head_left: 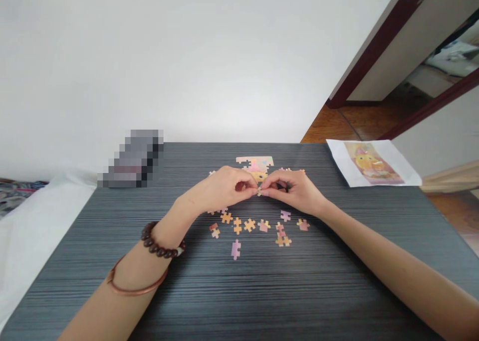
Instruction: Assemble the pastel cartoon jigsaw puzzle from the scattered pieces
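Note:
My left hand [228, 188] and my right hand [294, 189] meet over the middle of the table, fingertips pinched together. Between them is a small pale puzzle piece [259, 192], gripped from both sides. Just beyond the fingers lies a partly joined puzzle [258, 164], pink and yellow with a straight top edge; my hands cover some of it. Nearer to me are scattered loose pieces, among them an orange piece [237, 225], a purple piece [235, 250] and a joined pink-and-orange cluster [282, 236]. Other pieces show partly behind both hands.
On the far right of the dark table [194, 291] lies a printed sheet [406, 164] with a yellow cartoon picture. A blurred-out dark object [130, 159] rests at the far left. The white wall [224, 72] borders the table's back edge.

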Demonstrator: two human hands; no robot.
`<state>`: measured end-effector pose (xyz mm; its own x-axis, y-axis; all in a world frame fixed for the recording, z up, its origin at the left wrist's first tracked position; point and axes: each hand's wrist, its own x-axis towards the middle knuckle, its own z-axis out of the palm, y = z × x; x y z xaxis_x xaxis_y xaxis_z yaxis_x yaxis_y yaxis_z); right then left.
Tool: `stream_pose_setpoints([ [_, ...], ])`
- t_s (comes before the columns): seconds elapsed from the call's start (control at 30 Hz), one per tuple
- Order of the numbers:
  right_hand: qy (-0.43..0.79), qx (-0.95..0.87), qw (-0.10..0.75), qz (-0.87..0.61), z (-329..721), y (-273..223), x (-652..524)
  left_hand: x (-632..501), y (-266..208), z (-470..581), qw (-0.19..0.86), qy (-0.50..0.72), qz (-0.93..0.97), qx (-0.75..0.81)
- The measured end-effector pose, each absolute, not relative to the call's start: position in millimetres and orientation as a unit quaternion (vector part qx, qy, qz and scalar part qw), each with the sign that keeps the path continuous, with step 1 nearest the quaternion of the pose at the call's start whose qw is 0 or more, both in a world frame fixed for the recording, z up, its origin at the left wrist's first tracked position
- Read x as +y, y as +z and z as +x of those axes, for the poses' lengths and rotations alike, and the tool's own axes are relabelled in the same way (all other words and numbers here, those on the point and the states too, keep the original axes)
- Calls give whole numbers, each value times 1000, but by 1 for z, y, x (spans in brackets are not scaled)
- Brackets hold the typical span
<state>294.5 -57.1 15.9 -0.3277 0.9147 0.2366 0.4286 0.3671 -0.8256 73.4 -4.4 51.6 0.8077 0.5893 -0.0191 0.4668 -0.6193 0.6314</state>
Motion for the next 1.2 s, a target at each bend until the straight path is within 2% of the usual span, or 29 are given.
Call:
stream_pose_setpoints([
  [0.17,299,-751,366,-461,294,14,-58,-3,52,73,354,109,867,333],
  [0.6,272,-760,370,-460,294,12,-57,-4,53,74,425,130,837,320],
  [0.83,254,-758,371,-472,295,7,-56,3,51,68,380,100,850,351],
  [0.97,243,-743,377,-496,297,5,-54,10,45,62,319,123,859,381],
  [1.2,234,-754,364,-494,290,10,-52,8,40,67,293,143,891,317],
])
